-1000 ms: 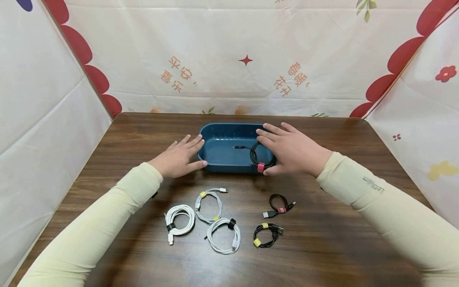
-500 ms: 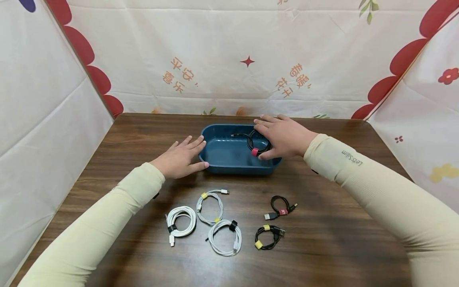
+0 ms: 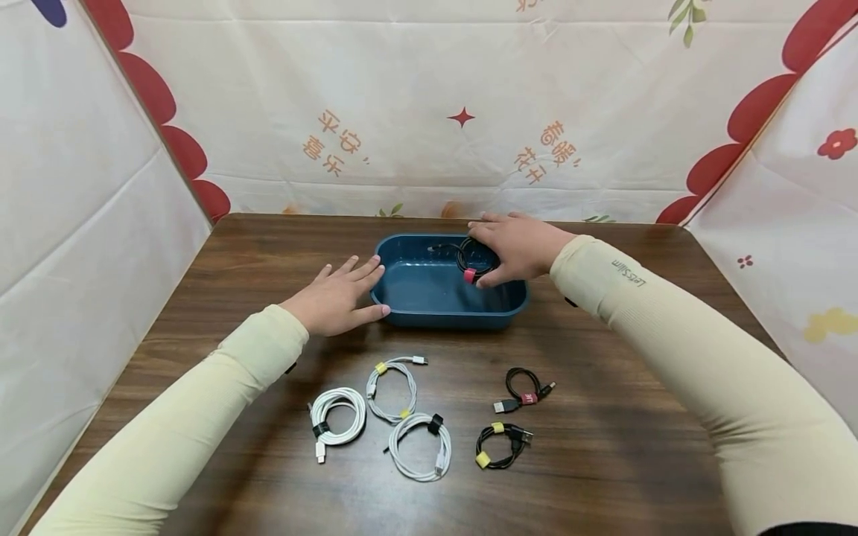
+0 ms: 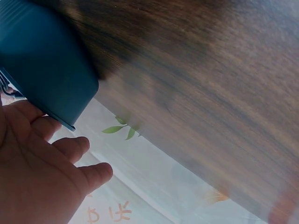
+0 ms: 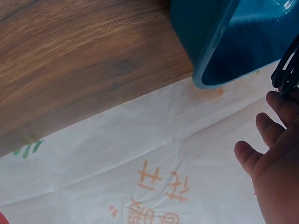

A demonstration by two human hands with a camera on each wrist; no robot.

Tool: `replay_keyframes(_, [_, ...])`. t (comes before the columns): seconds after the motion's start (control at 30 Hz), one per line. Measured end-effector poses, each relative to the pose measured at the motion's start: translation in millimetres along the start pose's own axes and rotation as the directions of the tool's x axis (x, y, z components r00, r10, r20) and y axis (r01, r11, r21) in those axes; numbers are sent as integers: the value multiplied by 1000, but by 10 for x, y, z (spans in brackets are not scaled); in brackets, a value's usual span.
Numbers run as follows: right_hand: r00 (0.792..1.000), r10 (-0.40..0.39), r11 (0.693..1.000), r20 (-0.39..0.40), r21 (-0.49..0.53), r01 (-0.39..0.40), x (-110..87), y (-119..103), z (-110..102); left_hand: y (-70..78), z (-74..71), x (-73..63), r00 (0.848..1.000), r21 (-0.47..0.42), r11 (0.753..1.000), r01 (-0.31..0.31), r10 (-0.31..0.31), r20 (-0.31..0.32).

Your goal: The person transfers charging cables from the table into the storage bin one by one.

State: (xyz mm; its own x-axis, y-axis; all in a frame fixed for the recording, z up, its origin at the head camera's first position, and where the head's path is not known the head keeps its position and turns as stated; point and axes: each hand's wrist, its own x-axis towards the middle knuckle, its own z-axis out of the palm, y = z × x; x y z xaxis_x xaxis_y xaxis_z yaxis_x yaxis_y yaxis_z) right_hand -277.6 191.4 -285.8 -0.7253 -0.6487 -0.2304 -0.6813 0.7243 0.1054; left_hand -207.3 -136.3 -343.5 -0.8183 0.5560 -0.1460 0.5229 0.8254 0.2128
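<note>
My right hand [image 3: 519,247] grips a coiled black cable [image 3: 462,260] with a red tie, over the right part of a blue bin [image 3: 449,320]. One plug end of that cable sticks out to the left. In the right wrist view the black loops [image 5: 286,74] are at my fingers, above the bin's rim [image 5: 201,77]. My left hand [image 3: 335,298] rests at the bin's left end, its fingers spread and fairly straight against the rim. The left wrist view shows those fingers [image 4: 72,148] beside the bin's outer wall [image 4: 56,70].
Three coiled white cables lie on the wooden table [image 3: 255,260]: one with a black tie [image 3: 338,417], one with yellow ties [image 3: 392,387], another [image 3: 418,447] lower. To the right are two short black cables, one red-tied [image 3: 523,391], one yellow-tied [image 3: 503,447]. Printed cloth [image 3: 402,74] stands behind.
My right hand has moved left and slightly away from me, carrying the black cable from the bin's right front edge to over its inside. My left hand has stayed at the bin.
</note>
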Motion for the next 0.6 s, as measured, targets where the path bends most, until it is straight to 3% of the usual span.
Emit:
replay_keyframes(0.4, [998,-5,999,-63,33,8,434,-130,54,-20,32,5,1000,-18,1000,10,-10,-5])
replay_keyframes(0.6, [998,-6,999,-67,45,9,555,-170,102,-15,25,10,1000,-16,1000,4,-5,-14])
